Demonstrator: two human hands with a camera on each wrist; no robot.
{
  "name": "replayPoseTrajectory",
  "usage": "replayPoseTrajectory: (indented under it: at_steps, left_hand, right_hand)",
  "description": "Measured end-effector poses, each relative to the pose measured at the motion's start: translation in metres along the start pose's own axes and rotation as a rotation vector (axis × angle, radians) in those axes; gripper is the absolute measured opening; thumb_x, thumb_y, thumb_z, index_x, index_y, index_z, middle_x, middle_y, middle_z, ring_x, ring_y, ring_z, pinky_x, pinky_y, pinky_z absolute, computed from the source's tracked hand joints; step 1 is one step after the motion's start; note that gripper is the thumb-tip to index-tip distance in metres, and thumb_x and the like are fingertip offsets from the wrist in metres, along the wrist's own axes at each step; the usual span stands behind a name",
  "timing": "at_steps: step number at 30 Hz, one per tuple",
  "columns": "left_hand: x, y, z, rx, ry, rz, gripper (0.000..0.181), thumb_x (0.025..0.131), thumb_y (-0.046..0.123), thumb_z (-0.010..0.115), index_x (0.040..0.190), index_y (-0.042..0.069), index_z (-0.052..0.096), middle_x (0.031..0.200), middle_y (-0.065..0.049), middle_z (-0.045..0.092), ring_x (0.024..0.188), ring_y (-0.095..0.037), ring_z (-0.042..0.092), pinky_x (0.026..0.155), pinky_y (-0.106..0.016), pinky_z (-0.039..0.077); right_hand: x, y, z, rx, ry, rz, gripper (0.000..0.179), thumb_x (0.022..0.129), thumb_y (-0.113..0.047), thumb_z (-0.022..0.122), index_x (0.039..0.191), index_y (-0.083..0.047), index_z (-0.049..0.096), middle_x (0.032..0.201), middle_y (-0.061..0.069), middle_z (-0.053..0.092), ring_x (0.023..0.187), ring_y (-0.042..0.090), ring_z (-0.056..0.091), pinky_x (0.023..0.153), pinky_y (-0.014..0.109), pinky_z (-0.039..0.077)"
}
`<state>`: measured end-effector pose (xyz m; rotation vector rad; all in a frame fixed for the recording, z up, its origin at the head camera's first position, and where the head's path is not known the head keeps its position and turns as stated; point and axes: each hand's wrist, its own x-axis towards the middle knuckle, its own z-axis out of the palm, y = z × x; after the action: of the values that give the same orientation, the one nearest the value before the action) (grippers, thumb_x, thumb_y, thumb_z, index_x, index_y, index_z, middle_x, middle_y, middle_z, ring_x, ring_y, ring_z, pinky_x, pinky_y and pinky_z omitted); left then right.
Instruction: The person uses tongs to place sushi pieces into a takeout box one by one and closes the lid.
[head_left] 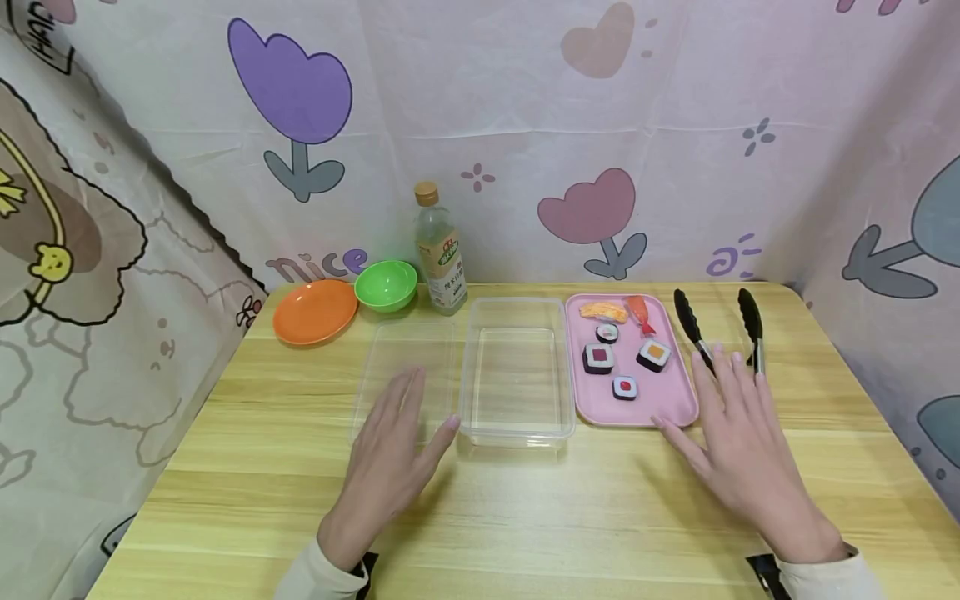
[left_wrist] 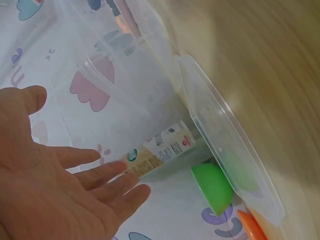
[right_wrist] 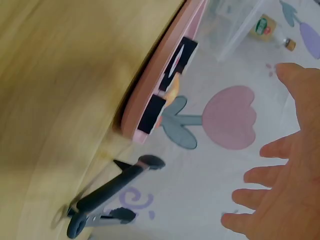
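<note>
Left hand point(head_left: 393, 450): fingers released, straight, thumb out, palm down above the near part of a clear lid point(head_left: 408, 343); left wrist view shows a gap between hand and lid. Lid: see-through, thin, rectangular, rounded corners, raised edge; on the table point(head_left: 562, 517), just left of the clear container point(head_left: 517, 432).

Container: see-through plastic, deeper, rectangular, rounded corners, wide rim, mouth up, long sides running away from the person.

Right hand point(head_left: 742, 433): also released, fingers straight and spread; in head view it covers the near ends of the tongs point(right_wrist: 110, 188), thumb by the tray's near edge. Right wrist view shows the hand apart from both. Tongs: black tips and handles, silver metal between, arms spread, tips pointing away.

Pink tray point(head_left: 667, 407): rounded rectangle, raised rim, just right of the container; contact unclear. Six sushi pieces on it: orange-topped piece point(head_left: 603, 312) and red shrimp-like piece point(head_left: 641, 313) at the far end; small round roll point(head_left: 607, 333) behind a dark-red-centred roll point(head_left: 597, 358); orange-centred roll point(head_left: 654, 356) to the right; small red-centred roll point(head_left: 625, 387) nearest. Rolls: white, black-wrapped.

Back left: orange plate point(head_left: 315, 312), green bowl point(head_left: 386, 287), upright bottle point(head_left: 442, 258) with brownish-orange cap.
</note>
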<state>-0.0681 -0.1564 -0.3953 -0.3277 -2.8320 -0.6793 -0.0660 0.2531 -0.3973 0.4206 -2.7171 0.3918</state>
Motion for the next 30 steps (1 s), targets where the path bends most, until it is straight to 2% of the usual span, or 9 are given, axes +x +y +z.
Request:
replayPoseTrajectory:
  at_steps: [8,15,18,20,21,23,26,28,30]
  left_hand:
    - [0.003,0.006,0.001,-0.081,-0.048,-0.042,0.081,0.099,0.061,0.049,0.158,0.008,0.033,0.149,-0.02,0.046,0.133,-0.036,0.045,0.101,-0.058,0.044]
    - [0.009,0.009,0.003,-0.187,-0.095,-0.11,0.077,0.099,0.058,0.052,0.155,0.006,0.039,0.132,-0.014,0.059,0.121,-0.032,0.054,0.096,-0.052,0.047]
    - [0.011,0.009,0.004,-0.217,-0.116,-0.141,0.076,0.1,0.056,0.054,0.154,0.005,0.041,0.125,-0.012,0.062,0.116,-0.032,0.056,0.096,-0.051,0.047]
    - [0.013,0.01,0.004,-0.233,-0.133,-0.156,0.075,0.1,0.055,0.055,0.153,0.004,0.042,0.12,-0.01,0.063,0.113,-0.03,0.058,0.094,-0.05,0.047]
    - [0.014,0.011,0.004,-0.241,-0.142,-0.164,0.074,0.1,0.054,0.055,0.153,0.004,0.042,0.118,-0.008,0.064,0.111,-0.028,0.058,0.093,-0.049,0.048]
    - [0.016,0.011,0.005,-0.25,-0.157,-0.176,0.072,0.1,0.051,0.056,0.152,0.003,0.043,0.113,-0.006,0.064,0.107,-0.025,0.059,0.09,-0.046,0.049]
    - [0.018,0.012,0.007,-0.264,-0.169,-0.184,0.068,0.101,0.046,0.059,0.151,0.002,0.044,0.103,-0.002,0.064,0.098,-0.02,0.06,0.084,-0.041,0.05]
    - [0.019,0.011,0.008,-0.272,-0.179,-0.185,0.067,0.101,0.043,0.06,0.15,0.001,0.045,0.096,0.001,0.064,0.09,-0.016,0.06,0.08,-0.037,0.05]
    - [0.02,0.011,0.01,-0.286,-0.188,-0.177,0.066,0.101,0.042,0.06,0.149,0.0,0.046,0.089,0.004,0.063,0.082,-0.012,0.058,0.076,-0.034,0.05]
  right_hand:
    - [0.004,0.027,-0.002,0.011,-0.058,0.093,0.095,0.097,-0.044,0.064,0.158,0.006,0.013,0.163,0.032,-0.001,0.15,0.05,-0.001,0.12,0.058,-0.004]
    - [0.013,0.06,-0.004,-0.001,-0.071,0.155,0.097,0.096,-0.046,0.064,0.154,0.014,0.014,0.156,0.044,0.01,0.142,0.06,0.016,0.116,0.066,0.01]
    - [0.02,0.073,-0.004,-0.007,-0.033,0.154,0.081,0.094,-0.045,0.068,0.133,0.017,0.035,0.128,0.043,0.037,0.11,0.055,0.043,0.093,0.063,0.038]
    - [0.024,0.08,-0.003,0.001,-0.03,0.163,0.076,0.093,-0.045,0.07,0.123,0.017,0.038,0.114,0.037,0.039,0.093,0.048,0.042,0.078,0.058,0.039]
    - [0.025,0.083,-0.003,0.008,-0.043,0.176,0.077,0.093,-0.046,0.069,0.123,0.018,0.038,0.113,0.037,0.039,0.093,0.049,0.042,0.078,0.058,0.039]
    - [0.027,0.088,-0.002,0.047,-0.117,0.23,0.092,0.095,-0.05,0.064,0.139,0.022,0.028,0.132,0.048,0.032,0.114,0.06,0.04,0.096,0.065,0.037]
    - [0.032,0.093,0.0,0.078,-0.19,0.309,0.101,0.096,-0.055,0.061,0.141,0.025,0.02,0.131,0.052,0.03,0.113,0.061,0.043,0.093,0.065,0.041]
    - [0.035,0.097,0.002,0.089,-0.211,0.349,0.094,0.094,-0.057,0.062,0.128,0.024,0.03,0.109,0.042,0.041,0.088,0.048,0.051,0.07,0.052,0.049]
    - [0.039,0.099,0.003,0.09,-0.219,0.388,0.089,0.091,-0.061,0.064,0.114,0.019,0.032,0.093,0.028,0.038,0.07,0.035,0.042,0.055,0.041,0.039]
